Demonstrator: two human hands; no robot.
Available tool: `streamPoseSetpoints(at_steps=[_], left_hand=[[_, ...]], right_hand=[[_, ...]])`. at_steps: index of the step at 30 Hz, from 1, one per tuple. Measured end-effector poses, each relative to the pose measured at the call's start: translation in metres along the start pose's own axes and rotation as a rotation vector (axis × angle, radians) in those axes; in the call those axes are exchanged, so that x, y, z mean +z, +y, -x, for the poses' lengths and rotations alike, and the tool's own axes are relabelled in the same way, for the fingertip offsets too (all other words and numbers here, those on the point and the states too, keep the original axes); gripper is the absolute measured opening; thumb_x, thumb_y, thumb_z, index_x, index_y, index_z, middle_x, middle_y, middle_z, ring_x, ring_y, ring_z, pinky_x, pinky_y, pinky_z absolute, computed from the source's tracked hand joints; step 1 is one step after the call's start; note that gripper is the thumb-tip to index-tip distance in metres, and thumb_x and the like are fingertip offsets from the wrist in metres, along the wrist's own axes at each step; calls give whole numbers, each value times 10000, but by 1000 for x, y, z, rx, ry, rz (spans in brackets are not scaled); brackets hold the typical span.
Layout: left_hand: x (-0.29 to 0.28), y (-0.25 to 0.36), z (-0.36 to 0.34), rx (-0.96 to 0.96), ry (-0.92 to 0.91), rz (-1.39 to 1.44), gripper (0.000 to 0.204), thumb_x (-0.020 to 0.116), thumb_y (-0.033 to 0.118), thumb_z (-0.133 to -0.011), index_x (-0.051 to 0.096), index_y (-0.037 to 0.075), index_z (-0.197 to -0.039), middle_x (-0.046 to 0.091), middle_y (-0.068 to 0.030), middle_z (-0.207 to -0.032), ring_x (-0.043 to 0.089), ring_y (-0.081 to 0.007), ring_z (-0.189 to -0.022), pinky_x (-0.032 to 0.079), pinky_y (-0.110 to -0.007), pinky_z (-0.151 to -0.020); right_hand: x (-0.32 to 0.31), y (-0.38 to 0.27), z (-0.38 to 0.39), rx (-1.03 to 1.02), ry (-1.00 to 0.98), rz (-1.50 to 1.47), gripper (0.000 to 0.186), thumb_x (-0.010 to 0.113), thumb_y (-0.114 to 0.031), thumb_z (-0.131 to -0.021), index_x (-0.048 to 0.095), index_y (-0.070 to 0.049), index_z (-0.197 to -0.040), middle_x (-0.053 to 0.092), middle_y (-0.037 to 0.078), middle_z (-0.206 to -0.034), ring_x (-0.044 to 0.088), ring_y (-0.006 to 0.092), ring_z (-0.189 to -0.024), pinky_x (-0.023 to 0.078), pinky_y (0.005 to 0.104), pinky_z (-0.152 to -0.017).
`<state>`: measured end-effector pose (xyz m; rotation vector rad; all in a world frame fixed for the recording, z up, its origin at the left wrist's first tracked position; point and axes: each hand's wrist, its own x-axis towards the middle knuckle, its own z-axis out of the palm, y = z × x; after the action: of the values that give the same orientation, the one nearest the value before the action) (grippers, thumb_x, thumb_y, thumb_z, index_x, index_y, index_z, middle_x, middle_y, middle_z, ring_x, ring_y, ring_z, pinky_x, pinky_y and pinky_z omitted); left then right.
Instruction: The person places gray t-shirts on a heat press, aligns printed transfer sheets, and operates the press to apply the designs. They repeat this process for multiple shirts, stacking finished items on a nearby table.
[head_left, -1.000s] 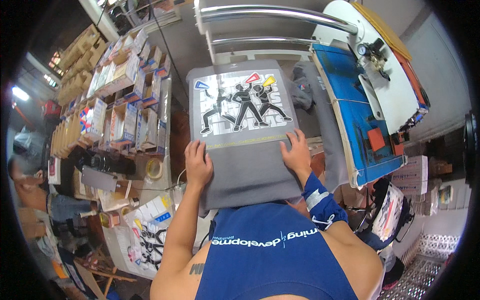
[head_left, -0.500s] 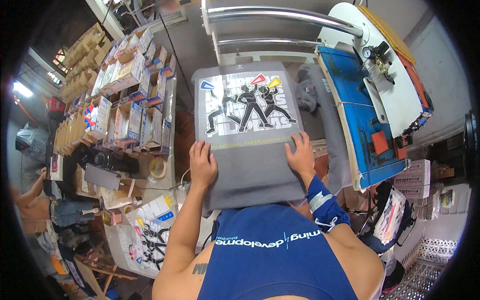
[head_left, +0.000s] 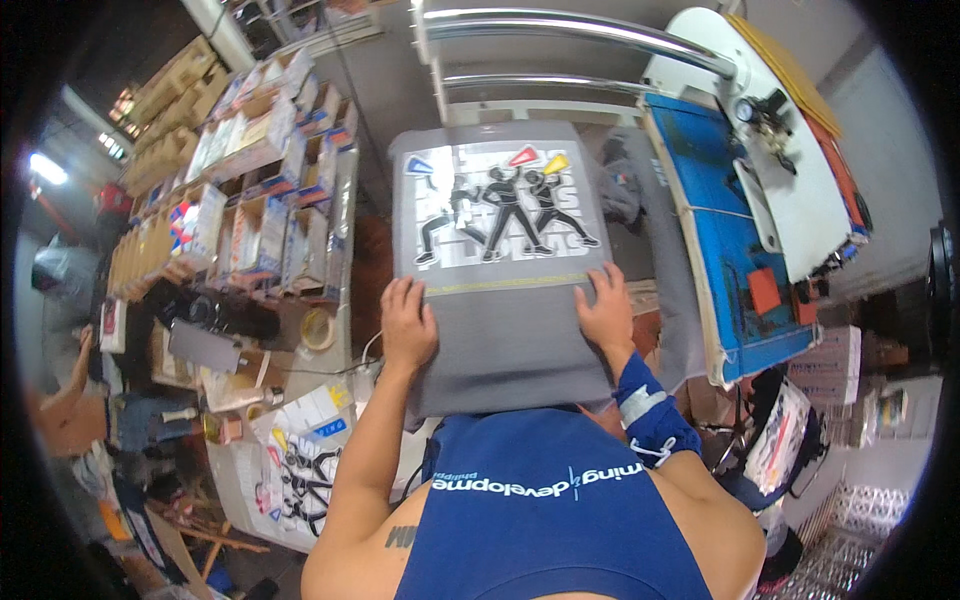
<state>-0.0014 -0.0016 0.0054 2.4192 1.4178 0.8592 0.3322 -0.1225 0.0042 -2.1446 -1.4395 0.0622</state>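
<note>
A grey shirt (head_left: 510, 360) lies flat over a rectangular platen in front of me. On its upper part sits a glossy clear film with a printed design (head_left: 500, 205) of black figures raising blue, red and yellow megaphones. My left hand (head_left: 408, 325) rests on the shirt's left edge, just below the film's lower left corner, with fingers extended. At the opposite edge, my right hand (head_left: 606, 312) lies with spread fingers near the film's lower right corner. Neither hand holds anything. A blue cloth with a pale band (head_left: 650, 405) wraps my right forearm.
A press with a blue board (head_left: 720, 240) stands at the right, under chrome bars (head_left: 580, 30). Stacked cartons (head_left: 255, 235) fill a table at the left. More printed film (head_left: 305, 470) lies below them. Another person's arm (head_left: 78, 365) shows at the far left.
The whole view has shifted slightly. Both hands keep their places on the shirt's edges, and the film stays where it was.
</note>
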Motion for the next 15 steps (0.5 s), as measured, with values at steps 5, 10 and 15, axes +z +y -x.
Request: streamPoseSetpoints(at_steps=[5, 10, 15], left_hand=[[2, 0, -1, 19, -1, 2, 431, 617, 84, -851, 592, -14, -1269, 522, -218, -1368, 431, -426, -1323, 360, -498, -1122], [3, -1, 0, 27, 2, 4, 427, 621, 83, -857, 593, -8, -1273, 516, -214, -1379, 426, -423, -1329, 355, -494, -1128], [3, -2, -1, 28, 4, 4, 419, 623, 89, -856, 601, -19, -1260, 519, -218, -1371, 427, -428, -1325, 359, -498, -1126]], right_hand=[[-1, 1, -1, 15, -6, -4, 443, 659, -342, -903, 616, -91, -1266, 470, 185, -1433, 514, 426, -1253, 458, 494, -1032], [-3, -3, -1, 13, 18, -4, 419, 689, -307, -890, 618, -100, -1248, 479, 178, -1415, 531, 417, -1231, 465, 484, -1016], [-4, -5, -1, 39, -10, -8, 425, 662, -332, -903, 618, -107, -1261, 456, 160, -1443, 506, 411, -1265, 457, 491, -1035]])
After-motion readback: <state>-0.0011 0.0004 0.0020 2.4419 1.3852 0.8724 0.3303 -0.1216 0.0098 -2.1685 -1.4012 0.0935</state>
